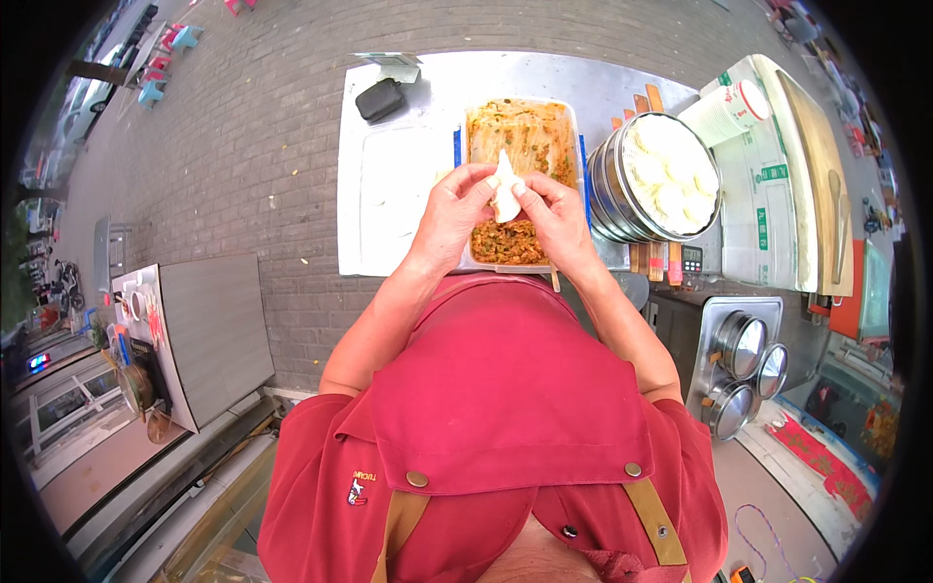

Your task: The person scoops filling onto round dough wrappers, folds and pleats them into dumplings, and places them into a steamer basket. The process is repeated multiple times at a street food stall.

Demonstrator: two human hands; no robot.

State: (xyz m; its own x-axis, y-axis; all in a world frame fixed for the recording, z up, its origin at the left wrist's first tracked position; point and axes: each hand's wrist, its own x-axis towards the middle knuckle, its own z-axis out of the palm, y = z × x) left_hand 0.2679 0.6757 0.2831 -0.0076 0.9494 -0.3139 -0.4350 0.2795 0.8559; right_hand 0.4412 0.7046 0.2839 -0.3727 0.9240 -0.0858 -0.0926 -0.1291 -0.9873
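Observation:
Both my left hand (461, 211) and my right hand (555, 218) pinch a piece of white dough (506, 191) between thumbs and fingers. The dough is folded long and narrow, with a pointed upper end; whether anything is inside cannot be seen. Beneath my hands stands a clear plastic tub (572, 109) with blue side clips. Reddish-brown chopped filling (506, 244) is heaped at its near end, and smears coat the rest. Right of my right hand is a stack of round metal steamers (609, 193), its top tier holding several pale, round dough pieces (669, 197).
The metal table (444, 80) bears a black case (380, 100) at far left. Paper cups (725, 113) lean beside a white foam box (762, 182) topped by a wooden board (816, 160). A digital timer (691, 259) lies below the steamers. Lidded metal pots (742, 341) stand lower right.

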